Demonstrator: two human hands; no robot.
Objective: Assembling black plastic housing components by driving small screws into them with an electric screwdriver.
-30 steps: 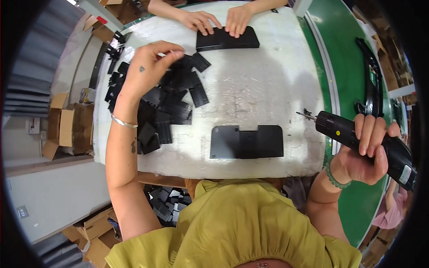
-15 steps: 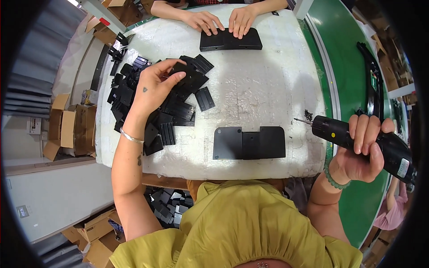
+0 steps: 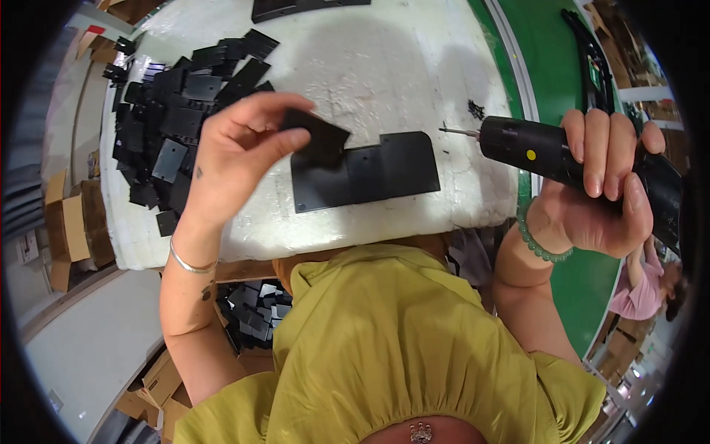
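Note:
Between the thumb and fingers of my left hand [image 3: 240,148] is a small flat black plate [image 3: 323,142], held above the left part of a notched black panel [image 3: 370,177]. It hides some of that panel, which lies flat on the white padded table near its front edge. My right hand [image 3: 603,185] is wrapped round a black electric screwdriver [image 3: 521,148] with a yellow dot. The screwdriver's thin bit points left, to the right of the panel and above the table. Just beyond the bit lies a little heap of dark screws [image 3: 475,110].
A large pile of black plastic pieces [image 3: 185,87] covers the table's left side. Another black panel [image 3: 296,9] lies at the far edge. Below the table on the left are more black parts [image 3: 255,311]. Cardboard boxes [image 3: 92,226] stand at left; a green surface [image 3: 566,296] runs along the right.
My left hand has brought the small plate from the pile to over the panel. The head view has shifted, and the other person's hands at the far side have left the picture.

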